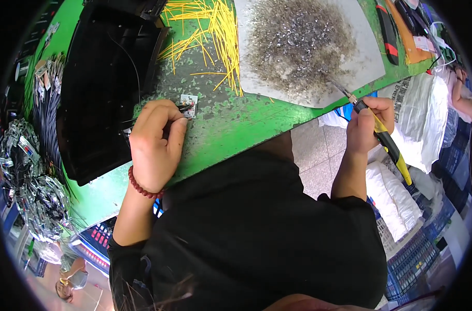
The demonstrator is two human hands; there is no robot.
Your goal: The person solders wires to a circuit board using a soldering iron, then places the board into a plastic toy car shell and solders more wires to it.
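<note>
A soldering iron (390,142) with a yellow and black handle is gripped in my closed right hand (364,127), above the table's front edge. Its metal tip points left and away, over a pale sheet (368,65) strewn with grey and dark solder-like crumbs (298,44). With fingers pinched together, my left hand (155,140) holds dark thin wires (184,108) at the edge of a small white circuit board (190,101). The fingers hide part of the wires. Close behind that hand stands a large black plastic housing (103,78).
Loose yellow wires (226,39) lie at the back of the green table (236,127). Bundled dark cables (49,119) and clear-wrapped parts (39,202) fill the left side. A red and black tool (387,36) rests at the far right. White sacks (420,119) and blue crates (410,269) stand right.
</note>
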